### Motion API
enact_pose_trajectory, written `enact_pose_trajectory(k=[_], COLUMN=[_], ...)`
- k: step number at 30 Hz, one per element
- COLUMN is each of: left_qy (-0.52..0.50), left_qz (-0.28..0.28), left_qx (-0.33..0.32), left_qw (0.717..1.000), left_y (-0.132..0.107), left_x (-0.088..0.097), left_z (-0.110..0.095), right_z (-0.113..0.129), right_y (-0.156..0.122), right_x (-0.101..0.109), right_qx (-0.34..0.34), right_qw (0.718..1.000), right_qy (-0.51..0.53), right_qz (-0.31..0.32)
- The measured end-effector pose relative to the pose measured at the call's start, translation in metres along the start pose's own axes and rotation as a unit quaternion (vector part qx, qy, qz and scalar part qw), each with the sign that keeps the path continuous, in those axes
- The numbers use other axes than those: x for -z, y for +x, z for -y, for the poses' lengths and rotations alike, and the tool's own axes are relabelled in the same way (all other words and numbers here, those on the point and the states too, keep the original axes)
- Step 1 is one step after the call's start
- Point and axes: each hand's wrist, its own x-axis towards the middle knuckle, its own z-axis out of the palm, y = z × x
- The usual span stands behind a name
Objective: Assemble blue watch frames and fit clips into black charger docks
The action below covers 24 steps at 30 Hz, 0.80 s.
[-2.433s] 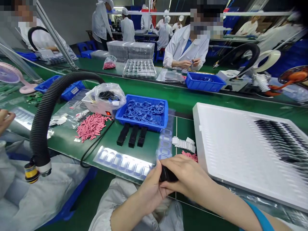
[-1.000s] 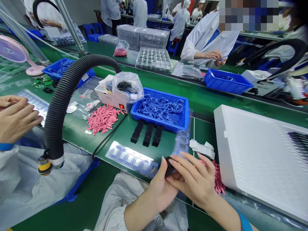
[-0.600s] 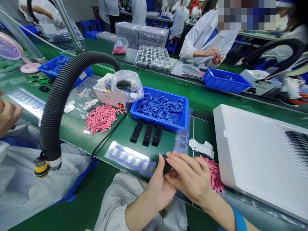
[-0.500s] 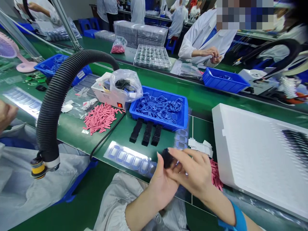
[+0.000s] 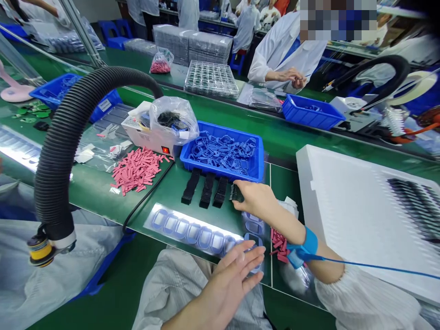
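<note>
My right hand (image 5: 256, 197), with a blue wrist strap (image 5: 311, 240), pinches a stack of small black pieces (image 5: 235, 193) at the table, just right of three similar black stacks (image 5: 207, 190). Over the table's front edge my left hand (image 5: 233, 275) is open and holds nothing, its fingers stretched out to the right. Under and beyond its fingertips lies a strip of clear film with blue-rimmed frames (image 5: 193, 230). A second run of such frames (image 5: 253, 224) passes below my right forearm. Behind the black stacks stands a blue bin (image 5: 222, 151) full of small blue plastic frames.
A heap of pink strips (image 5: 139, 169) lies left of the bin, more pink strips (image 5: 280, 245) by my right forearm. A black flexible hose (image 5: 58, 151) arches over the left side. A white foam tray (image 5: 343, 206) with dark pieces fills the right. Across the table sits a person (image 5: 285, 50).
My hands have parted. The right one moved forward from the left palm to the row, with the black pieces now there. My left hand has opened and dropped slightly toward me.
</note>
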Motion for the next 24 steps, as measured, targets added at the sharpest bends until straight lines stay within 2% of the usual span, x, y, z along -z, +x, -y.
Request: enact_pose_trajectory(k=[5, 10, 18, 24], left_qy=[-0.002, -0.029, -0.063, -0.060], left_qz=[-0.002, -0.020, -0.029, -0.030], left_qx=[-0.008, 0.002, -0.004, 0.000], left_qw=[1.000, 0.999, 0.998, 0.998], left_y=[-0.001, -0.001, 0.002, 0.005], left_x=[0.000, -0.001, 0.000, -0.001], left_z=[-0.002, 0.000, 0.003, 0.006], right_z=[-0.008, -0.011, -0.004, -0.007], right_y=[0.003, 0.002, -0.021, -0.030], right_x=[0.000, -0.003, -0.005, -0.018], right_qx=[0.022, 0.039, 0.079, 0.054], right_qw=[1.000, 0.999, 0.992, 0.985], right_qy=[-0.004, -0.010, -0.037, -0.034], right_qz=[0.016, -0.003, -0.092, -0.163])
